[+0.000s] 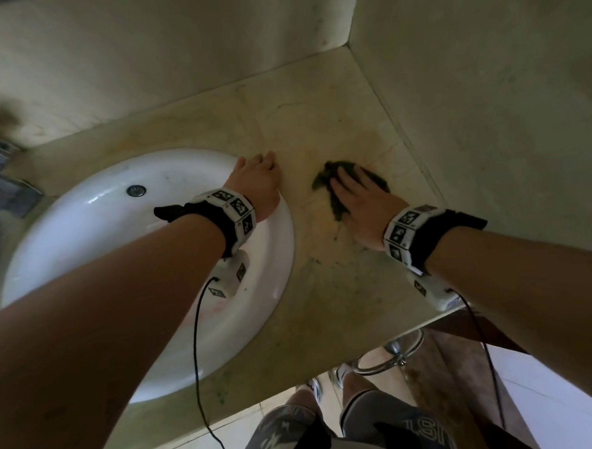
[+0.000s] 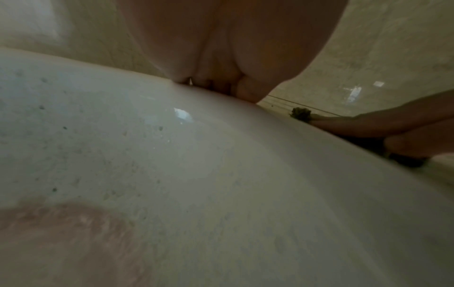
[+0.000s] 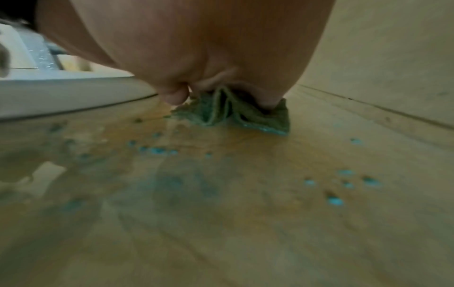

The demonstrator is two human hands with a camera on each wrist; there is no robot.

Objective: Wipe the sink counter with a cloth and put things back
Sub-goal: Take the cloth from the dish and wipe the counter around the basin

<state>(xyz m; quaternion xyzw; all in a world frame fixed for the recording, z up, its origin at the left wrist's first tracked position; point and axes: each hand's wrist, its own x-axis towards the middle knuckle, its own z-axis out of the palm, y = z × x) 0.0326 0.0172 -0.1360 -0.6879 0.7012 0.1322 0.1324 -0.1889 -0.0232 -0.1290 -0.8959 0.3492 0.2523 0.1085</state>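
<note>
A dark green cloth (image 1: 336,176) lies bunched on the beige stone counter (image 1: 340,290), right of the white round sink (image 1: 148,263). My right hand (image 1: 357,195) presses flat on the cloth, fingers spread towards the back wall. In the right wrist view, folds of the cloth (image 3: 233,112) bulge out under my right hand (image 3: 196,48). My left hand (image 1: 257,173) rests on the sink's right rim and holds nothing. The left wrist view shows my left hand (image 2: 221,58) touching the sink rim (image 2: 172,174), with the cloth (image 2: 301,113) beyond it.
Blue-green droplets (image 3: 159,150) and wet smears dot the counter in front of the cloth. A blurred metal tap (image 1: 4,180) stands at the far left. Walls close the counter at the back and right. A chrome ring (image 1: 390,355) hangs below the front edge.
</note>
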